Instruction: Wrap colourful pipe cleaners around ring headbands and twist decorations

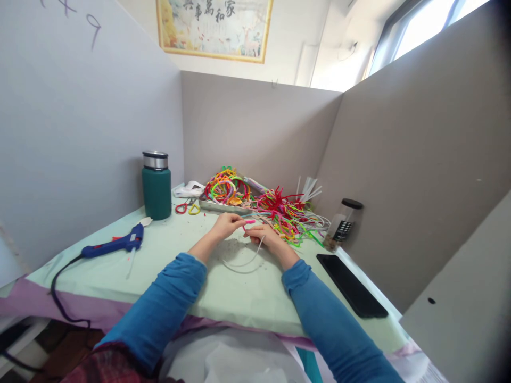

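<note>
Over the middle of the table, my left hand (225, 225) pinches a short pink pipe cleaner (249, 222) between thumb and fingers. My right hand (265, 234) is closed close beside it, its fingertips at the lower part of the pink piece. A thin white cord (244, 272) curves in a loose loop below my hands, one end running up to my right hand. Whether the cord is joined to the pink pipe cleaner is too small to tell.
Behind my hands are a metal tray (223, 207) of colourful rings and a heap of pipe cleaners (283, 210). A blue glue gun (115, 246) and green flask (156, 191) stand left. A black phone (351, 287) and clear bottle (342, 226) are right. Grey partitions (255, 122) enclose the table.
</note>
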{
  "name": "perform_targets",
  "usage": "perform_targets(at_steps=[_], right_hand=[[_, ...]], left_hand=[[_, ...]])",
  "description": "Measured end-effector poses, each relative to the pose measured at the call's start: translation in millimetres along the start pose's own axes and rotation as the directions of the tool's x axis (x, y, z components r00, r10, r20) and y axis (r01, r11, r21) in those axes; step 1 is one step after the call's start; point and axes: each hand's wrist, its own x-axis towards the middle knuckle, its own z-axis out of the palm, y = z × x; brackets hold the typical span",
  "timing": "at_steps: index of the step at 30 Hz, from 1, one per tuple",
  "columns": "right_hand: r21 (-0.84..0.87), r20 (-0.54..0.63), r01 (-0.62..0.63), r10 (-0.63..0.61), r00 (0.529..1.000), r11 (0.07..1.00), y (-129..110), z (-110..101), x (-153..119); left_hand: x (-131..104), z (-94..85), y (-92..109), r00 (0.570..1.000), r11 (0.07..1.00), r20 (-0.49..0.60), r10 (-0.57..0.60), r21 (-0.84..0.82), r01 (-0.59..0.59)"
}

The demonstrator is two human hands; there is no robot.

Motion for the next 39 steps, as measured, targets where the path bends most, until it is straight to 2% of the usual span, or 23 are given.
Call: perform_targets(at_steps=[5, 9, 14, 17, 21, 26, 32, 39], right_hand=[[-0.029, -0.008, -0.059, 0.059, 0.998, 0.998, -2, 1, 1], [-0.012, -0.027, -0.041, 0.040, 0.999, 0.999, -2, 1, 1], [0.075, -0.072, 0.025, -0.020, 0.997, 0.997, 3, 0, 4], [0.183, -0.096, -0.009, 0.027, 0.995, 0.983, 4, 1, 7], [0.433, -0.139, -0.053, 0.125, 0.982, 0.900, 0, -1, 9], [0.616, -0.144, -0.022, 0.141, 0.979, 0.787, 0, -6, 10], [0.661, -0.176, 0.016, 0.134, 0.975, 0.751, 6, -5, 14], [0.728, -0.163, 0.055, 0.096, 0.982, 0.683, -5, -1, 11]], left_hand=[[3, 0.3, -6, 0.999, 0.997, -0.032, -0.037, -0.065, 0.035], [5, -0.6, -11, 0.995, 0.997, -0.080, -0.054, -0.056, 0.050], [4, -2.2, -7, 0.984, 0.994, -0.145, -0.102, -0.062, 0.094], [3, -2.1, -5, 0.975, 0.980, -0.153, -0.158, -0.144, 0.136], [2, -3.5, -2, 0.951, 0.914, -0.095, -0.296, -0.319, 0.252], [2, -6.7, 2, 0.919, 0.815, -0.023, -0.394, -0.471, 0.338], [1, -7.7, 4, 0.886, 0.777, -0.037, -0.463, -0.497, 0.386], [2, -7.2, 3, 0.871, 0.739, -0.067, -0.487, -0.563, 0.370]])
